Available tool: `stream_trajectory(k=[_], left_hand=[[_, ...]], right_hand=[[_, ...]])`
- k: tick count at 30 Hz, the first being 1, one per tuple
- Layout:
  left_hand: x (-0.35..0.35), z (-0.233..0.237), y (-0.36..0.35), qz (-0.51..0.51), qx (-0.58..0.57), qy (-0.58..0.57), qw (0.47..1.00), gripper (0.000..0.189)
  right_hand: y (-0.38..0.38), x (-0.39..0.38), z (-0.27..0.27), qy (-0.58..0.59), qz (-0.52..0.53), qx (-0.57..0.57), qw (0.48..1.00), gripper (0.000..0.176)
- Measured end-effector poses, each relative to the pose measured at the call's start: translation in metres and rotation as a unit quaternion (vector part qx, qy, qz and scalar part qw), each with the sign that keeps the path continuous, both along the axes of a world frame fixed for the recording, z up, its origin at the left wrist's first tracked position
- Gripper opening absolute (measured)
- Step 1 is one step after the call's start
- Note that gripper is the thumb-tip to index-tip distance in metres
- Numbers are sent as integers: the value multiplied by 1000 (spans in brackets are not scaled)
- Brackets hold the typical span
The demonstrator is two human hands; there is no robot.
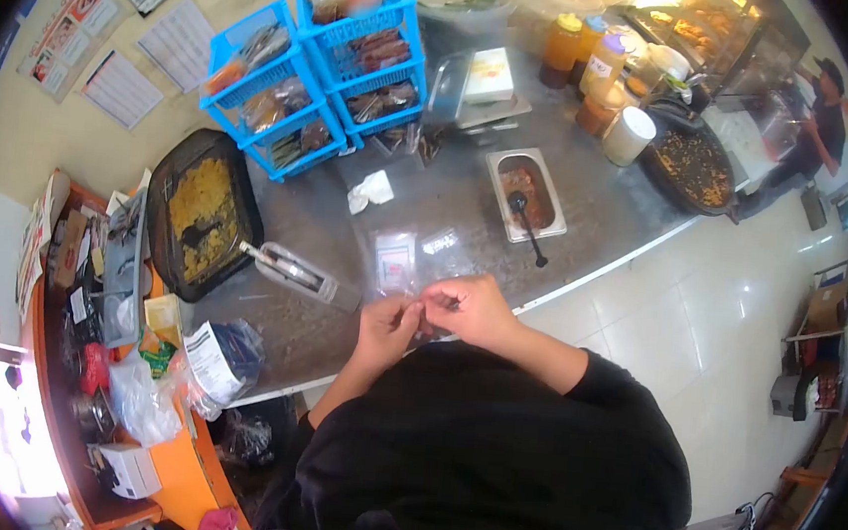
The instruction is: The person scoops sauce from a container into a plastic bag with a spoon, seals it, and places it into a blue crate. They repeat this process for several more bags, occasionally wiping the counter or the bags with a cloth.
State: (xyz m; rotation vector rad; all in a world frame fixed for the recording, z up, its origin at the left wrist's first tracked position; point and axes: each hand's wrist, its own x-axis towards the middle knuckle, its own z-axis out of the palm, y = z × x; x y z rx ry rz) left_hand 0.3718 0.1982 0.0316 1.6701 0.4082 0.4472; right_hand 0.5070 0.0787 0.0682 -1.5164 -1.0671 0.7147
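My left hand (388, 328) and my right hand (471, 310) meet at the near edge of the counter, fingertips pinched together. What they pinch is too small to make out. Just beyond the fingers lies a clear plastic bag (394, 261) with a red and white print, its near edge at my fingertips. To the left is a clear container (294, 273) with dark-and-light utensils inside. Further right stands a steel pan (526, 195) of reddish-brown food, with a black ladle (528, 228) resting in it and its handle over the near rim.
A black tray (165, 170) of yellow food sits left. Blue stacked baskets (306, 141) hold bagged goods at the wall, near crumpled white tissue (371, 191). Sauce bottles (561, 49), a white tub (629, 136) and a round dark pan (691, 159) stand right. Another person (815, 126) is far right.
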Motion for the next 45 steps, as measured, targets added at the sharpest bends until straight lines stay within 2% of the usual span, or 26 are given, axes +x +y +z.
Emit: stream_trajectory(k=[3, 4, 6, 7, 9, 10, 12, 13, 15, 18, 20, 22, 23, 24, 25, 28, 30, 32, 33, 34, 35, 37, 38, 41, 42, 45], left_hand=[[-1, -9, -3, -13, -65, -23, 998, 18], [0, -10, -6, -17, -58, -15, 998, 18], [2, -11, -8, -25, -41, 3, 999, 19], [1, -8, -7, -16, -23, 65, 997, 18], [7, 5, 2, -11, 17, 176, 984, 16], [6, 10, 9, -23, 93, 184, 978, 17], [10, 21, 22, -35, 278, 182, 943, 20], [13, 27, 26, -26, 381, 175, 908, 23], [23, 40, 42, -61, 384, 300, 871, 22], [30, 43, 30, -112, 128, 118, 978, 49], [33, 44, 38, -293, -11, 103, 950, 65], [32, 51, 30, -442, -139, 91, 882, 79], [39, 56, 24, -446, -132, 86, 881, 78], [40, 58, 20, -439, -129, 86, 885, 78], [36, 58, 18, -423, -131, 91, 892, 77], [40, 52, 11, -397, -141, 81, 903, 76], [49, 44, 7, -334, -140, 44, 931, 74], [44, 35, 0, -250, -134, 52, 958, 71], [46, 27, -6, -188, -113, 10, 976, 71], [52, 14, -9, -126, -82, -36, 988, 71], [59, 7, -10, -65, -43, -82, 994, 70], [71, 4, -15, 1, -71, -119, 990, 71], [74, 2, -20, 35, -89, -136, 986, 72], [88, -1, -24, 111, 129, -87, 981, 73], [93, -5, -28, 132, 152, -95, 975, 71], [106, -18, -37, 169, 196, -56, 964, 75]], right_hand=[[-3, -1, -14, -21, -10, 37, 999, 12], [-4, 1, -19, -107, -39, 54, 992, 13], [-3, 5, -25, -97, -111, 29, 989, 11], [-3, 5, -27, -90, -148, 18, 985, 10], [-4, 14, -30, -309, -111, 121, 937, 7], [-9, 17, -31, -416, -96, 158, 890, 5], [-12, 6, -35, -483, -37, 40, 874, 2], [-13, 4, -39, -476, -3, 4, 879, 8], [-19, 0, -19, -384, 34, 53, 921, 10], [-22, 12, -5, -395, 55, 104, 911, 10], [-31, 16, 1, -363, 54, 92, 926, 12], [-33, 23, 5, -320, 74, 60, 943, 13], [-35, 28, 5, -294, 92, 42, 950, 13], [-36, 32, 2, -315, 105, 21, 943, 12], [-37, 33, 14, -280, 81, 118, 949, 13], [-41, 48, 24, -300, 134, 52, 943, 13], [-46, 77, 29, -295, 78, 96, 948, 18], [-60, 116, 26, -340, -71, 48, 937, 35], [-65, 135, 29, -386, -102, -15, 917, 41], [-68, 155, 22, -400, -68, -94, 909, 41], [-68, 160, 10, -414, -37, -97, 904, 42], [-65, 168, -17, -445, 24, -101, 889, 43], [-61, 170, -26, -416, 73, -109, 900, 37], [-50, 195, -45, -429, 57, -96, 896, 32], [-45, 209, -51, -363, 27, -33, 931, 21], [-35, 230, -59, -217, -65, 48, 973, 13]])
